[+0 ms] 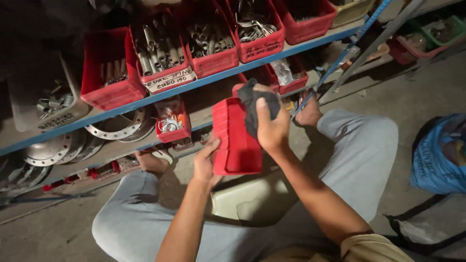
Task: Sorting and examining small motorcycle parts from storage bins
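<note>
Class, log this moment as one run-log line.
left hand: holds red bin | right hand: presses dark cloth on bin | place: floor by shelf

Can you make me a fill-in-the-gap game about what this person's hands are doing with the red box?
1. The left hand holds an empty plastic storage bin that is ____ in colour.
2. The right hand presses a dark ____ against the bin's top edge.
3. The red bins on the blue metal shelf above hold coiled metal ____.

Missing words: red; cloth; springs
</note>
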